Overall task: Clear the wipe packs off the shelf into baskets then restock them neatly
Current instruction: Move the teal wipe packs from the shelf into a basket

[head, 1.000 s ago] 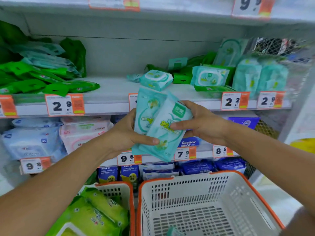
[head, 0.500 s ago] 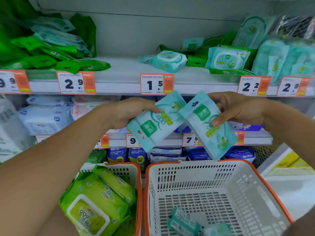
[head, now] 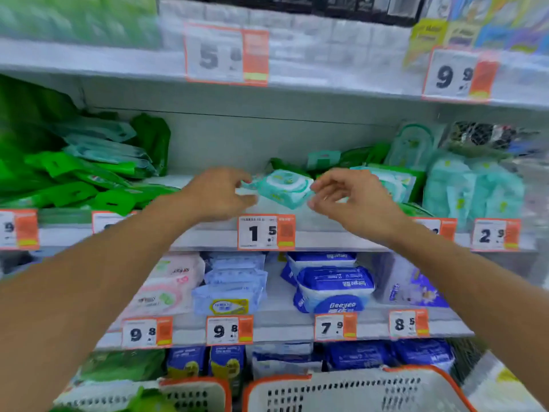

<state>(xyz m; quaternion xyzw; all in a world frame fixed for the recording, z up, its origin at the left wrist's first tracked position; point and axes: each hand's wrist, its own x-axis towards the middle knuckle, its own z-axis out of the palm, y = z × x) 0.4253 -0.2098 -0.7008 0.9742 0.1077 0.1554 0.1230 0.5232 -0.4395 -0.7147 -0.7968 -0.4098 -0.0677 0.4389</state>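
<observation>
While the shelf (head: 208,236) runs across the middle of the view, two white baskets with orange rims, one at lower left (head: 190,394) and one at lower right (head: 356,391), stand below it. On the shelf board lies a mint-green wipe pack (head: 283,188), tilted, directly between both hands. The left hand (head: 217,194) is just beside its left end, the right hand (head: 353,200) just beside its right edge; both have loosely spread fingers holding nothing, though blur hides whether any fingertip touches.
</observation>
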